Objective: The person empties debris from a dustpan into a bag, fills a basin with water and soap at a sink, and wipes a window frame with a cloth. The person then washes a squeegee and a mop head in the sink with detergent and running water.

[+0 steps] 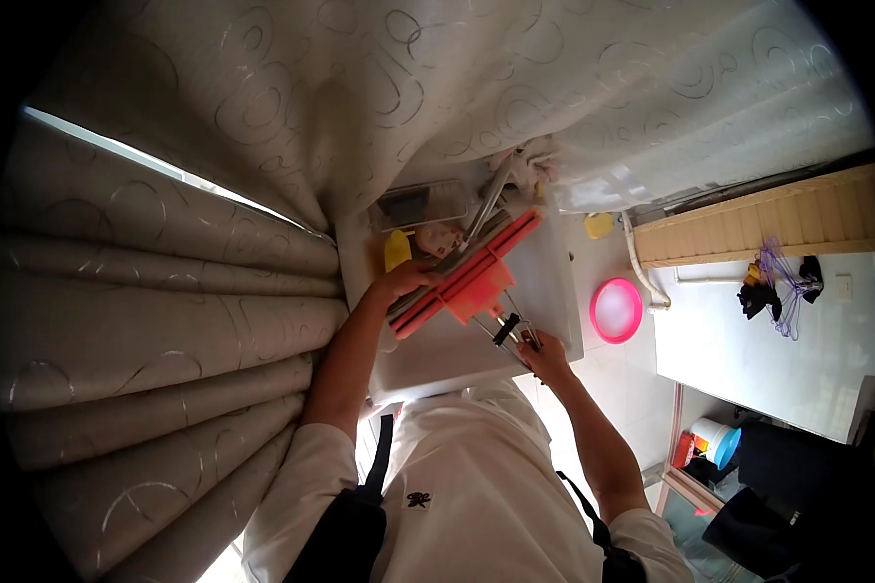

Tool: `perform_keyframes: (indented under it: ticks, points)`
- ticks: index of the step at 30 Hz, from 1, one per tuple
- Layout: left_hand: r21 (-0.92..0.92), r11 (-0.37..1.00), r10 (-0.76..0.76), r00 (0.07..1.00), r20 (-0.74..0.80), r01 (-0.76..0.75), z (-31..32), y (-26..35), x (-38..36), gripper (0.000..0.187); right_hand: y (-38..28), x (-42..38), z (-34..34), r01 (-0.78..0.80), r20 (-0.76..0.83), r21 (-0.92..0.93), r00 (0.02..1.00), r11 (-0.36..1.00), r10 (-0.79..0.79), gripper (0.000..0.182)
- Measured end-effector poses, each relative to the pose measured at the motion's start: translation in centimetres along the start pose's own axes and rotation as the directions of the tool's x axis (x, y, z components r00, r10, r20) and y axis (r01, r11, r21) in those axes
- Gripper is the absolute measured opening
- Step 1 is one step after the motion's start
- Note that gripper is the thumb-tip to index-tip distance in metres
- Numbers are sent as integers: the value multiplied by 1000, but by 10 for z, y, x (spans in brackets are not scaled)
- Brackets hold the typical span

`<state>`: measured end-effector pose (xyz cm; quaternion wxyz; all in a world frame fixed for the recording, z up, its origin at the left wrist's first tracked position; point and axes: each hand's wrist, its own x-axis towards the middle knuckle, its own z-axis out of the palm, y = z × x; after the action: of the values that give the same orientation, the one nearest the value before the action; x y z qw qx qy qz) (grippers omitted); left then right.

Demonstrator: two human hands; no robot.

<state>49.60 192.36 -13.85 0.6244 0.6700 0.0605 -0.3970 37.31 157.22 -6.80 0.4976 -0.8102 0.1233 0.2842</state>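
Observation:
A sponge mop head (476,291) with a red plastic frame lies slanted over a white sink (389,374), below the metal faucet (486,211). My left hand (405,281) grips the lower left end of the mop head, its fingers partly hidden behind it. My right hand (546,357) is closed around the metal rods near the handle end, beside a black grip piece (506,328). Behind the mop head, a yellow bottle-like item (397,251) and a clear tray (418,204) stand at the sink's back left.
Patterned curtains (165,321) hang close on the left and in front. A pink-rimmed basin (616,311) is on the right, near a white pipe (642,262). Purple hangers (787,291) and a white-and-blue bucket (717,442) are farther right.

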Motion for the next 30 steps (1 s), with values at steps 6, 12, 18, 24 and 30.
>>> perform_keyframes:
  ticks: [6,12,18,24,30]
  points:
    - [-90,992,-87,996,31,89,-15,-21,3,42,-3,3,-7,-46,57,103,998,994,40,26]
    - [-83,979,-184,982,41,187,-41,-27,-36,30,-6,10,-22,-201,179,216,970,955,164,29]
    - [-259,957,-135,991,-5,129,-56,-4,-43,34,-39,8,-30,-211,231,169,958,963,170,40]
    - [-435,900,-42,999,-14,31,-40,45,-49,45,-35,19,-26,188,169,-351,976,917,-135,42]
    - [-18,993,106,959,-262,-115,-31,11,-1,31,-5,28,-22,-219,338,-116,908,969,246,22]
